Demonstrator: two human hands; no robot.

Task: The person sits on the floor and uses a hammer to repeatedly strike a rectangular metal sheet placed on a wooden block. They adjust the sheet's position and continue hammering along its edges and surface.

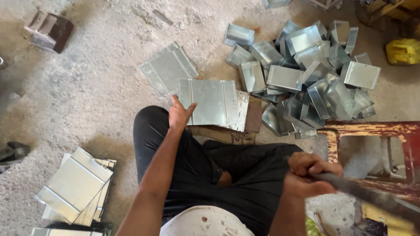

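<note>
1. While the person sits cross-legged on the concrete floor (87, 87), the left hand (180, 114) is laid on the near-left corner of a flat galvanised sheet (212, 102), thumb up along its left edge, fingers gripping it
2. That sheet has two raised creases running near-to-far and rests on a low block (253, 117) just ahead of the knees; a second flat sheet (168, 67) lies on the floor just beyond it, to the far left
3. Right hand (308, 177) is clenched round a dark bar-like handle (372, 196) that runs off to the near right; its working end is out of view, so can't tell what tool it is
4. Far right: a big heap of folded sheet-metal channels (306, 65), already bent to U shape – judging by this, a good share of pieces look finished
5. Near left: a small stack of flat creased blanks (76, 185), not yet folded – looks like what is left, fewer than the heap
6. Sheet in hand is flat, creased only; I'd judge it mid-process, bend not yet made
7. Also around: a red-painted worn metal frame (372, 129) right of the knees, a yellow container (402, 51) far right, a dark block (50, 30) far left
</note>
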